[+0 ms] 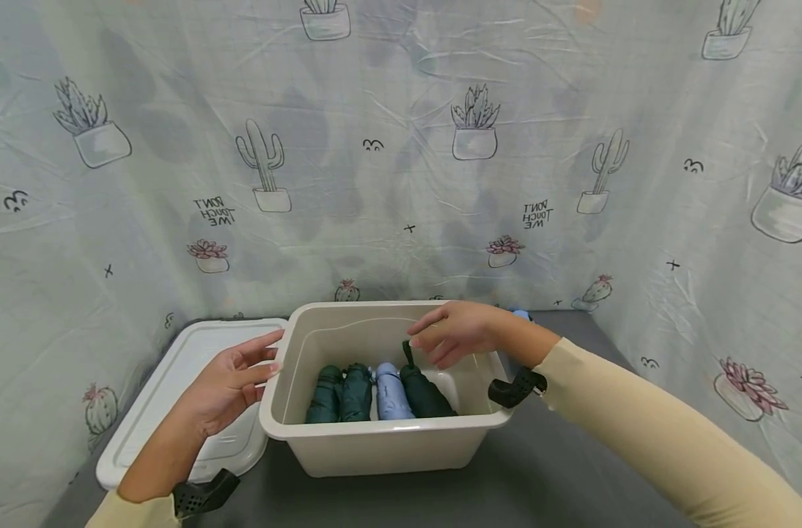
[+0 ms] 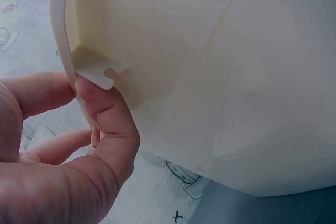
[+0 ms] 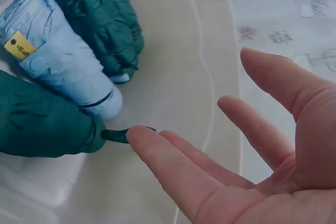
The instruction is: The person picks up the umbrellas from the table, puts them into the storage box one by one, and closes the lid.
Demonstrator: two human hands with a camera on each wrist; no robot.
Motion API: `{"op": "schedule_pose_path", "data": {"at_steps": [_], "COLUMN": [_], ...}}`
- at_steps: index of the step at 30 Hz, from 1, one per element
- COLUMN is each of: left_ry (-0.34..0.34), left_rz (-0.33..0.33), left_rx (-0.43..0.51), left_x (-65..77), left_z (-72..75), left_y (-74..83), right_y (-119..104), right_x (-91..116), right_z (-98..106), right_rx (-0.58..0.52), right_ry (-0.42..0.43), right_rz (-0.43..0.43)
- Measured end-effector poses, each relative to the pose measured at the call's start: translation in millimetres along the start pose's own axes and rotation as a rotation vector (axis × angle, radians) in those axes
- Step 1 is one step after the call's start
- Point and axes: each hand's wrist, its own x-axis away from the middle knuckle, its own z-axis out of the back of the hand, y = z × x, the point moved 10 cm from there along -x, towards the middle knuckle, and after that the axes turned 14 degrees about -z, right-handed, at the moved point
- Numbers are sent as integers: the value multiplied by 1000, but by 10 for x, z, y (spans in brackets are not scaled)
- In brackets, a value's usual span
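Note:
Inside the beige plastic storage bin (image 1: 381, 450) several folded umbrellas lie side by side. Two dark green umbrellas (image 1: 356, 394) are at the left, then a light blue umbrella (image 1: 392, 392). The rightmost is another dark green umbrella (image 1: 429, 392), its wrist loop (image 3: 115, 135) pointing toward the bin's far wall. My right hand (image 1: 457, 334) hovers over it with fingers spread and nothing held; one fingertip is at the loop, and whether they touch I cannot tell. My left hand (image 1: 226, 381) pinches the bin's left rim (image 2: 59, 19) between thumb and fingers.
A white lid (image 1: 196, 352) lies on the dark grey tabletop (image 1: 572, 469) left of the bin, partly behind my left forearm. Behind my right wrist a blue object (image 1: 522, 314) shows, mostly hidden. A cactus-print curtain (image 1: 401, 183) closes off the back and sides.

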Motion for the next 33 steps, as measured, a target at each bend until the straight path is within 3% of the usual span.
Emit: {"op": "schedule_pose_path", "data": {"at_steps": [9, 25, 33], "left_ry": [1, 7, 16], "left_rz": [3, 4, 5], "left_rx": [9, 10, 4], "left_x": [-7, -14, -6], "left_z": [-4, 7, 6], "left_y": [12, -14, 5], "right_y": [2, 11, 50], "right_x": [129, 286, 397], "right_z": [114, 254, 439], "right_rx": [-150, -217, -254], "right_ry": [-32, -32, 43], "right_rz": [88, 250, 344]}}
